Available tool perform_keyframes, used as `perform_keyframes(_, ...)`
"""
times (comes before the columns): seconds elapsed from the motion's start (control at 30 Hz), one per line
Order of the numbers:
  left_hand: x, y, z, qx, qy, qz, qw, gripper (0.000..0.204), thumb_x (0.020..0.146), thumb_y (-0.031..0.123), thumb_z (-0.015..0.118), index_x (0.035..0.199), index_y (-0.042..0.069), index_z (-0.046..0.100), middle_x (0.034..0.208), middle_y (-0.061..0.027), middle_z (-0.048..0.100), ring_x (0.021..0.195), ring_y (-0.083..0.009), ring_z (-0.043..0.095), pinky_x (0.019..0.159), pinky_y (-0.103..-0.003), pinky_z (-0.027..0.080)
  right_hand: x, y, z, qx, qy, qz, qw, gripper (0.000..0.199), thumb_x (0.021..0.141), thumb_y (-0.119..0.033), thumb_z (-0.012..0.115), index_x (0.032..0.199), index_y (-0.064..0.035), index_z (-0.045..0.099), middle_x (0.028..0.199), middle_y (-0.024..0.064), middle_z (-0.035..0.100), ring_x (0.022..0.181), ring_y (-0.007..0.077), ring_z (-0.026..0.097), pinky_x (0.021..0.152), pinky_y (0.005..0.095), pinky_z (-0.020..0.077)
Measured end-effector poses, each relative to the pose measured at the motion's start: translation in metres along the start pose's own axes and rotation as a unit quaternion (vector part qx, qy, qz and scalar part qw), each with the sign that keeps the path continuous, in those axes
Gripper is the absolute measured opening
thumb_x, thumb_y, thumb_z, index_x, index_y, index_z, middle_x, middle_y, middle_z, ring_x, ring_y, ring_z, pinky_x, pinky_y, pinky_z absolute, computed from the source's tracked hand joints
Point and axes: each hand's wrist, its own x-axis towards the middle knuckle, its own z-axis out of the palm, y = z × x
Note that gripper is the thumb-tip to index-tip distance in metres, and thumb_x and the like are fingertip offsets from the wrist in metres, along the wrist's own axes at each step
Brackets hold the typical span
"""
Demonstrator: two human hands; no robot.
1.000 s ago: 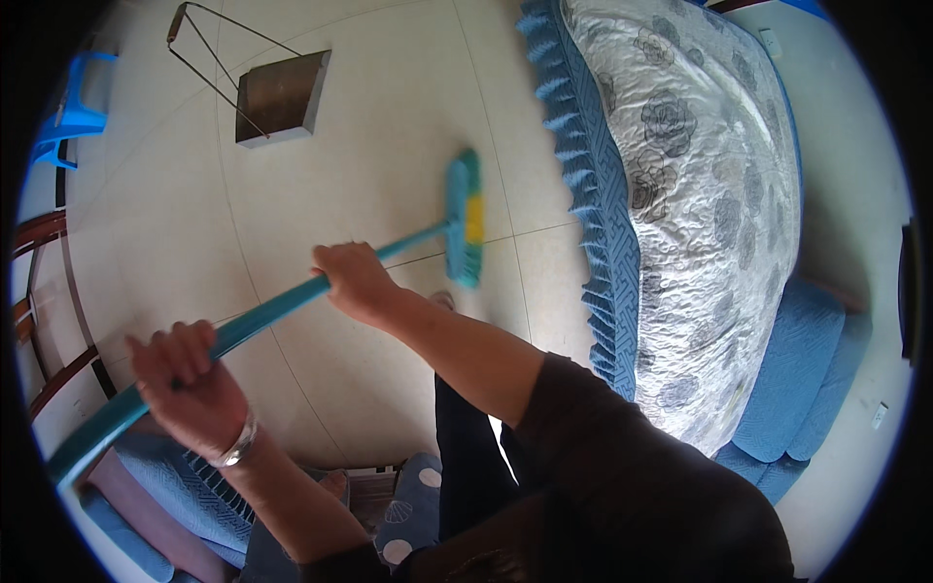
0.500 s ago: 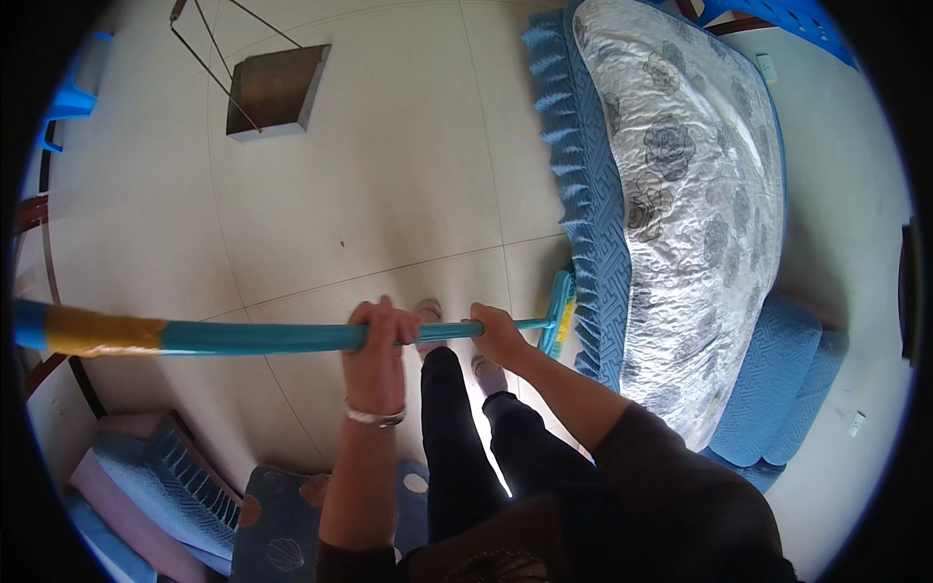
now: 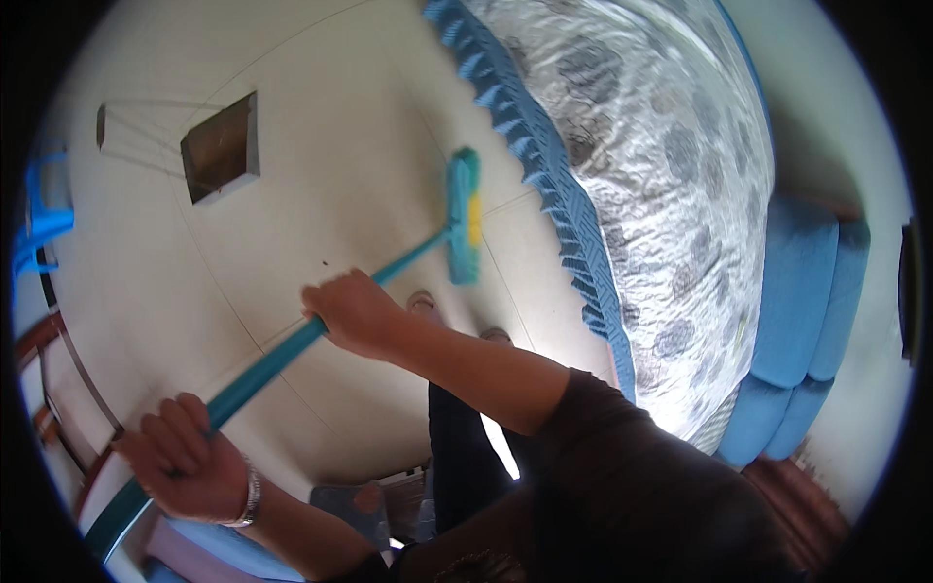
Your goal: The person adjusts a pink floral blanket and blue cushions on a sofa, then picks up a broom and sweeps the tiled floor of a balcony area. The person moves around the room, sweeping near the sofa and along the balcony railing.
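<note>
I hold a teal broom (image 3: 267, 367) with both hands, its handle slanting from the lower left up toward the middle. My left hand (image 3: 190, 462), with a bracelet at the wrist, is wrapped round the upper part of the handle. Farther down the handle, my right hand (image 3: 355, 313) grips it, closer to the head. The broom head (image 3: 464, 216), teal with a yellow patch, is over the pale tiled floor (image 3: 379, 146), to the left of the bed's blue ruffled edge. Slight blur keeps me from telling whether its bristles touch the floor. A small dark speck (image 3: 325, 262) lies near my right hand.
A bed with a shiny patterned cover (image 3: 671, 194) takes up the right, with a blue cushioned seat (image 3: 797, 291) beyond it. A long-handled dustpan (image 3: 222, 151) stands at the far left, near a blue plastic stool (image 3: 44, 219). Padded furniture (image 3: 228, 549) is below my left arm.
The broom head has swung from the bed's edge leftward and farther away. My left hand has moved left and nearer to me, and my right hand left. The view has turned somewhat.
</note>
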Motion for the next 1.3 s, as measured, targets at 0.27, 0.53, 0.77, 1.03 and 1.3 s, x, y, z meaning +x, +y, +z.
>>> perform_keyframes(0.27,-0.091,-0.130,0.096,-0.031,-0.133,-0.325,0.936,0.023,0.089,0.010,0.043,0.067,0.008,0.040,0.052,-0.0004,0.037,0.047,-0.0123,0.038,0.048,-0.028,0.033,-0.234,0.071,-0.033,0.089,0.063,0.306,0.946,0.010,0.074,-0.011,0.060,0.074,-0.0057,0.051,0.064,0.0174,0.055,0.065,0.0382,0.057,0.057,0.0450,0.0438)
perform_keyframes(0.53,-0.255,-0.258,0.173,0.035,-0.395,-0.551,0.734,0.016,0.090,0.023,0.055,0.086,0.008,0.057,0.089,-0.0049,0.061,0.084,-0.0143,0.056,0.080,-0.026,0.042,-0.470,0.178,0.009,-0.034,0.272,0.473,0.837,0.013,0.070,-0.007,0.063,0.070,-0.0046,0.050,0.069,0.0195,0.053,0.074,0.0401,0.054,0.060,0.0452,0.0411)
perform_keyframes(0.77,-0.160,-0.241,0.158,0.057,-0.215,-0.398,0.890,0.012,0.090,0.016,0.052,0.085,0.006,0.055,0.083,-0.0113,0.064,0.081,-0.0198,0.061,0.084,-0.038,0.045,-0.320,0.221,-0.011,-0.037,0.234,0.335,0.912,0.019,0.071,-0.018,0.064,0.069,-0.0057,0.050,0.072,0.0163,0.056,0.075,0.0363,0.056,0.068,0.0443,0.0440)
perform_keyframes(1.03,-0.005,-0.080,0.180,0.063,-0.260,-0.110,0.957,0.035,0.093,0.020,0.039,0.059,0.015,0.032,0.051,0.0003,0.030,0.050,-0.0112,0.034,0.060,-0.030,0.041,-0.106,0.083,-0.111,0.036,0.168,0.160,0.972,0.009,0.082,-0.014,0.059,0.081,-0.0074,0.054,0.070,0.0094,0.057,0.070,0.0258,0.059,0.069,0.0421,0.0437)
perform_keyframes(1.3,-0.036,-0.096,0.205,-0.035,-0.326,-0.182,0.927,0.032,0.093,0.020,0.039,0.062,0.015,0.036,0.050,0.0019,0.033,0.045,-0.0078,0.030,0.049,-0.025,0.030,-0.189,0.066,-0.127,0.079,0.062,0.263,0.959,0.009,0.082,-0.015,0.060,0.082,-0.0070,0.054,0.074,0.0109,0.059,0.073,0.0270,0.061,0.068,0.0418,0.0470)
